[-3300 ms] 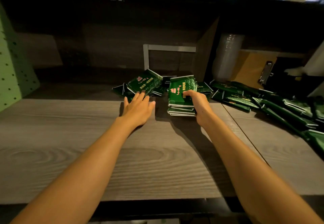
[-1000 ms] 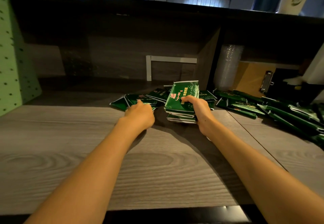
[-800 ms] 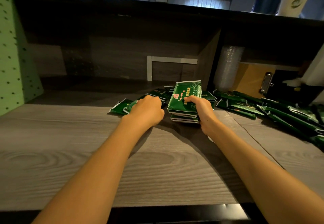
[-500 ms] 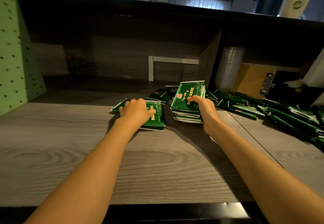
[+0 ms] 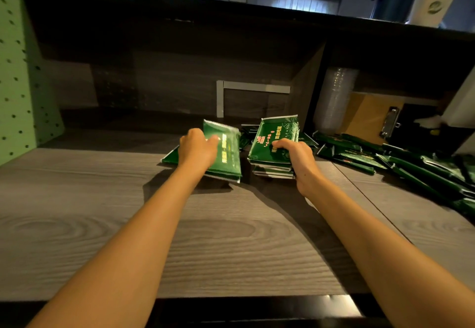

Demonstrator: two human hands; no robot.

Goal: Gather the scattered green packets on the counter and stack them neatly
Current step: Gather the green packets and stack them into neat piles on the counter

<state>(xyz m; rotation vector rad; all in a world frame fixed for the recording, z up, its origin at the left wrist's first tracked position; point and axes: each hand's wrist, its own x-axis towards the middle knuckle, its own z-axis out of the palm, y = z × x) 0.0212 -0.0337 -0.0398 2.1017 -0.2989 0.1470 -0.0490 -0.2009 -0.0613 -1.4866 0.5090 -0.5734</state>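
Observation:
My left hand (image 5: 196, 149) grips a green packet (image 5: 227, 158), lifted and tilted above the counter, just left of the stack. One more loose packet (image 5: 171, 157) lies flat under that hand. My right hand (image 5: 295, 154) holds the stack of green packets (image 5: 273, 148) at its right side, thumb on the tilted top packet. A few loose packets (image 5: 248, 135) lie behind the stack in shadow. Several scattered packets (image 5: 359, 155) spread along the counter to the right.
The grey wood counter (image 5: 180, 237) runs toward me. A green pegboard (image 5: 18, 91) stands at the left. A sleeve of clear cups (image 5: 334, 96), a clipboard (image 5: 372, 119) and a dark box sit in the right cubby. A shelf overhangs at the back.
My left hand has picked a packet off the counter and raised it, tilted, beside the stack. My right hand has stayed on the stack.

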